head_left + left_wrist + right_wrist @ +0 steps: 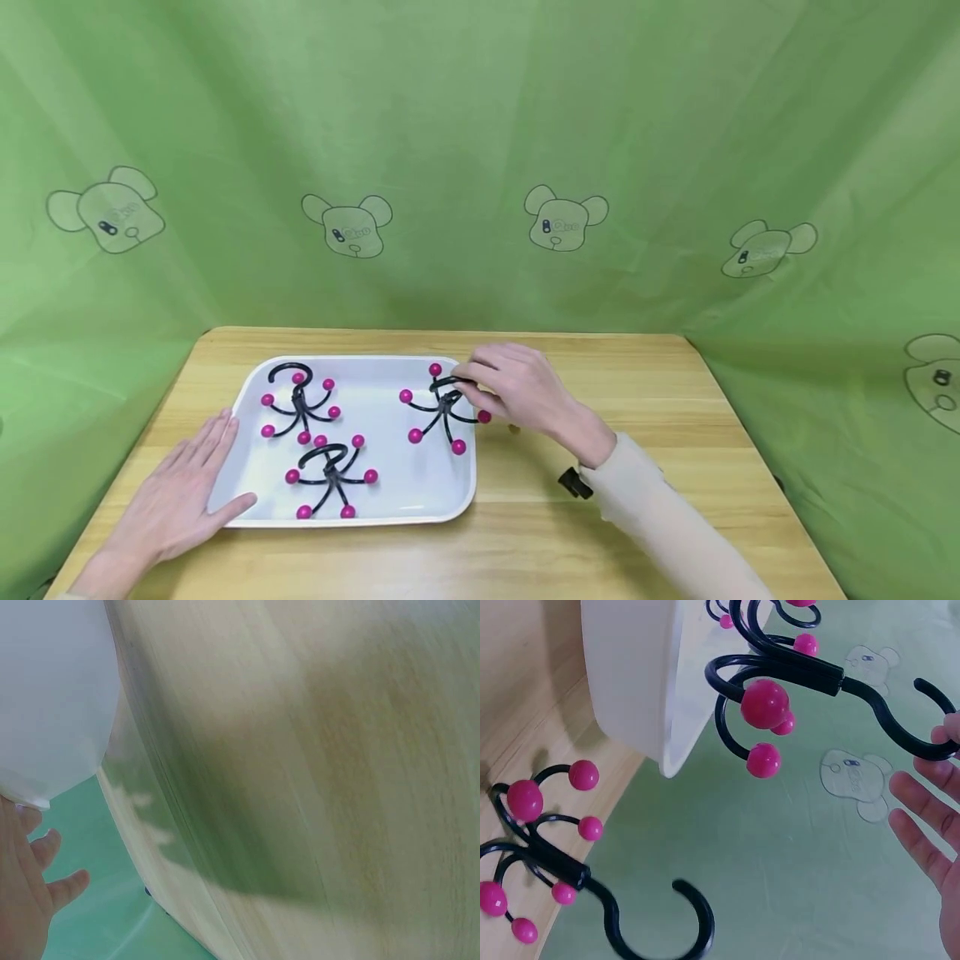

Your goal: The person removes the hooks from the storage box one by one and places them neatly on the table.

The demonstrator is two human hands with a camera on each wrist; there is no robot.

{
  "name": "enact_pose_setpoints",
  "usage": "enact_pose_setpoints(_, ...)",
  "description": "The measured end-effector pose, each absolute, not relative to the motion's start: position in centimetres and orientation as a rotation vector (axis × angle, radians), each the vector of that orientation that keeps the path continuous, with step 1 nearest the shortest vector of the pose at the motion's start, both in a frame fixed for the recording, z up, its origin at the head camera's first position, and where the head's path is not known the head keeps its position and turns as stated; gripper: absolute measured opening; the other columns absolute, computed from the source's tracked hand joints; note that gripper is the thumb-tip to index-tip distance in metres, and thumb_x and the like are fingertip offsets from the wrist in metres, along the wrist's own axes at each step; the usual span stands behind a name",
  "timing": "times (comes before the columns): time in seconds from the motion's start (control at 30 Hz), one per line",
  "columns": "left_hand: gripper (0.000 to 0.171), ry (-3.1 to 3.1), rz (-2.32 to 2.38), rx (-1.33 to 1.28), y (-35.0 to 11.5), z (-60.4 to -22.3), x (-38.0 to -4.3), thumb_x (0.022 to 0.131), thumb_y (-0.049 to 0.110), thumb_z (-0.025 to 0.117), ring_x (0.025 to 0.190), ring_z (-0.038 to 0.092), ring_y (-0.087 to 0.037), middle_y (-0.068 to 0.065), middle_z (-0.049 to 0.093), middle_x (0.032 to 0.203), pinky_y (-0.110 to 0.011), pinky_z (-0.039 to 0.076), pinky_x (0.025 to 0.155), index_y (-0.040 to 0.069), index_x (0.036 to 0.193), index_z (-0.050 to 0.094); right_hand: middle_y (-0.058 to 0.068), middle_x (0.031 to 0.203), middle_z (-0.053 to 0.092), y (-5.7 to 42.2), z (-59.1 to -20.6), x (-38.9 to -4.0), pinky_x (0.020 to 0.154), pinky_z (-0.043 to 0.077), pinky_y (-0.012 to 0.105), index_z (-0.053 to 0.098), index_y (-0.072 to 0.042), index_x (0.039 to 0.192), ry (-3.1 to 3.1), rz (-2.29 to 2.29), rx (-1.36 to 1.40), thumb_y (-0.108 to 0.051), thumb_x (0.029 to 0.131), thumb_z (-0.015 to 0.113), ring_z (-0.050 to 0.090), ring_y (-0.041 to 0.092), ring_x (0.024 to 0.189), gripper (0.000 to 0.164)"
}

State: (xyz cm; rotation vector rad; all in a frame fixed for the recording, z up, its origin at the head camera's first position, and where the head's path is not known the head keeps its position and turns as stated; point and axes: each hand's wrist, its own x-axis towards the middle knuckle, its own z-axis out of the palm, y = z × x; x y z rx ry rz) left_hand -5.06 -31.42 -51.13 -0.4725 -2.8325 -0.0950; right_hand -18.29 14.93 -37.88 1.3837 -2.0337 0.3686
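My right hand [517,385] pinches the hook of a black multi-arm hook hanger [447,403] with pink ball tips, at the right side of a white tray [397,508]. The right wrist view shows this hanger [802,671] with its hook between thumb and fingers. Two similar hangers, one at the back left [300,404] and one at the front [332,472], stand in the tray, hooks upward. My left hand [176,492] lies with straight fingers along the tray's left edge, thumb by the front left corner. Its fingers [66,891] show partly in the left wrist view.
Another hanger [562,862] stands on the table outside the tray in the right wrist view; the right hand and arm hide it in the head view. The wooden table [600,533] has green curtains [465,275] behind and at both sides.
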Motion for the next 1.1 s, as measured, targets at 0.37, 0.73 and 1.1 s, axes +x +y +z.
enact_pose_setpoints(0.37, 0.11, -2.818, -0.08, -0.48, -31.5, -51.0, -5.1, 0.091, 0.065, 0.066, 0.157, -0.024, 0.002, -0.008, 0.002, 0.179, -0.013, -0.022, 0.124, 0.001, 0.168, 0.017, -0.001, 0.089, 0.073, 18.9, -37.7, -16.3, 0.061, 0.056, 0.024, 0.079, -0.012, 0.102, -1.989, 0.395, 1.344, -0.034, 0.111, 0.053, 0.063, 0.011, 0.07, 0.036)
enact_pose_setpoints(0.73, 0.11, -2.823, -0.086, -0.477, -31.4, -51.2, -5.0, 0.091, 0.064, 0.066, 0.158, -0.023, 0.002, -0.012, 0.008, 0.179, -0.013, -0.022, 0.123, 0.001, 0.168, 0.018, 0.002, 0.085, 0.074, 23.0, -37.5, -15.3, 0.061, 0.059, 0.027, 0.08, -0.007, 0.099, -2.019, 0.41, 1.279, -0.032, 0.111, 0.052, 0.066, 0.013, 0.066, 0.039)
enact_pose_setpoints(1.1, 0.109, -2.826, -0.102, -0.462, -31.3, -51.2, -5.0, 0.091, 0.063, 0.067, 0.163, -0.016, -0.005, -0.016, 0.015, 0.178, -0.012, -0.022, 0.124, 0.002, 0.168, 0.018, -0.002, 0.084, 0.073, 26.7, -37.4, -15.2, 0.056, 0.054, 0.023, 0.08, -0.01, 0.099, -2.0, 0.356, 1.171, -0.036, 0.11, 0.054, 0.063, 0.01, 0.063, 0.039)
